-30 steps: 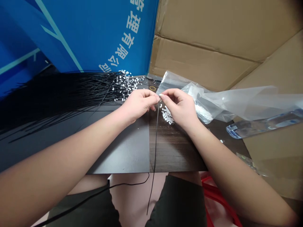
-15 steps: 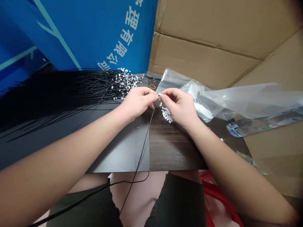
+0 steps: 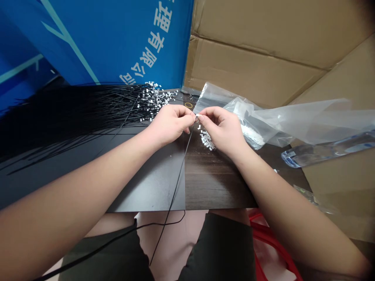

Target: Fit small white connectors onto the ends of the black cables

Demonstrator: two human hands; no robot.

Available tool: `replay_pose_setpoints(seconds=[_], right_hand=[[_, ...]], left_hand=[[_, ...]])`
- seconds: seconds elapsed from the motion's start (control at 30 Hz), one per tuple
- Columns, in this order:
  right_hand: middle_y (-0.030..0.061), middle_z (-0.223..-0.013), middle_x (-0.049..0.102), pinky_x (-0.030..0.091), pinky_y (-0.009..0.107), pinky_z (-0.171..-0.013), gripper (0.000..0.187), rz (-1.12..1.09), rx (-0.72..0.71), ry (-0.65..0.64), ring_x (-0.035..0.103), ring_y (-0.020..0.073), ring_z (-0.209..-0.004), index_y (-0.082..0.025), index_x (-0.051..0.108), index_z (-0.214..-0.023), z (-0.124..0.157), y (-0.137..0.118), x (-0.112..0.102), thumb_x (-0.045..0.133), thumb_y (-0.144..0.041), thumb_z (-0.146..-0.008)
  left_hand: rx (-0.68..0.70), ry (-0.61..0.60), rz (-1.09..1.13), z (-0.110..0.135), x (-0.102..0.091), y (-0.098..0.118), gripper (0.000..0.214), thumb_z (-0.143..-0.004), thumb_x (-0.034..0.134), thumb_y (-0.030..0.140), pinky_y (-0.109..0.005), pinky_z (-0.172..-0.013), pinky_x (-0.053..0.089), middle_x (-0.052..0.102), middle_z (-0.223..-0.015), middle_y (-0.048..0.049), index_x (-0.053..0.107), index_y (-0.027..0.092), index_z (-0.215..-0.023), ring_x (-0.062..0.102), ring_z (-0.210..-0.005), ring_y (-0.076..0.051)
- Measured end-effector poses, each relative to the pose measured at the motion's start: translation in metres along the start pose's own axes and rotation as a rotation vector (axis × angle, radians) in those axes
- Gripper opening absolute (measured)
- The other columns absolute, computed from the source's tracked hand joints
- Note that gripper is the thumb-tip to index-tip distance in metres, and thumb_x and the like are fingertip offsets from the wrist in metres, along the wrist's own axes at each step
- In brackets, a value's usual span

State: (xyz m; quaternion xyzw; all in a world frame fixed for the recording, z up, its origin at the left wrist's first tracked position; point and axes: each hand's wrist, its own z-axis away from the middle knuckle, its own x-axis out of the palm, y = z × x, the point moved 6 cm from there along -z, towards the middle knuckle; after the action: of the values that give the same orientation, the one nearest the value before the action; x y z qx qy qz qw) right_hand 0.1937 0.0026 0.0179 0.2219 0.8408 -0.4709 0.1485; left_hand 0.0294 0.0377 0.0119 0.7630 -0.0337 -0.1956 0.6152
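Observation:
My left hand point(image 3: 174, 121) pinches one end of a thin black wire point(image 3: 179, 177), which hangs down past the table's front edge. Thumb and forefinger of my right hand point(image 3: 223, 127) are closed on a small white connector point(image 3: 199, 115), right at the wire's tip. The fingertips of both hands almost meet, so I cannot tell whether the connector is on the wire. Below my right hand lies a small heap of loose white connectors point(image 3: 206, 140). Left of my hands is a big bundle of black wires point(image 3: 88, 107) whose ends carry many white connectors point(image 3: 152, 99).
A clear plastic bag point(image 3: 249, 134) with white pieces inside lies to the right. Behind stand a blue printed panel point(image 3: 117, 39) and a cardboard wall point(image 3: 249, 70). A clear blue-tinted plastic package point(image 3: 295, 156) and a yellow ring point(image 3: 188, 105) are on the table point(image 3: 216, 187).
The view has shifted very slightly. Both hands keep their pinch at the wire's tip, with only a tiny movement of the fingers.

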Motion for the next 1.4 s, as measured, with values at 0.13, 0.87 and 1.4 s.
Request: replay_pose_setpoints(seconds=[0.13,0.87,1.4], right_hand=[[0.0028,-0.088,0.077,0.055,0.035,-0.074,0.014,0.004,0.0,-0.003,0.067,0.0189,-0.077,-0.022,0.075,-0.092,0.0,0.003,0.001,0.07,-0.035,-0.096],[0.0096,-0.1,0.076,0.05,0.041,-0.09,0.019,0.46,-0.278,-0.221,0.066,0.0267,-0.096,-0.022,0.072,-0.099,-0.004,-0.008,0.005,0.054,-0.024,-0.104],[0.0134,-0.094,0.071,0.043,0.042,-0.079,0.029,0.698,-0.417,-0.186,0.057,0.0273,-0.087,-0.019,0.072,-0.092,0.001,-0.014,0.012,0.048,-0.025,-0.106]], left_hand=[[-0.004,-0.013,-0.039,0.0,0.0,0.0,0.012,-0.081,0.069,0.027,-0.029,-0.068,0.05,0.068,-0.063,-0.0024,0.073,0.017,-0.075,0.062,-0.062,-0.014],[0.011,-0.025,-0.184,0.001,0.0,0.005,0.013,-0.081,0.065,0.026,-0.028,-0.061,0.042,0.067,-0.064,-0.0013,0.071,0.017,-0.073,0.056,-0.059,-0.014],[0.005,-0.023,-0.245,0.001,-0.002,0.004,0.012,-0.079,0.065,0.026,-0.03,-0.06,0.039,0.064,-0.062,-0.0017,0.069,0.019,-0.07,0.052,-0.058,-0.014]])
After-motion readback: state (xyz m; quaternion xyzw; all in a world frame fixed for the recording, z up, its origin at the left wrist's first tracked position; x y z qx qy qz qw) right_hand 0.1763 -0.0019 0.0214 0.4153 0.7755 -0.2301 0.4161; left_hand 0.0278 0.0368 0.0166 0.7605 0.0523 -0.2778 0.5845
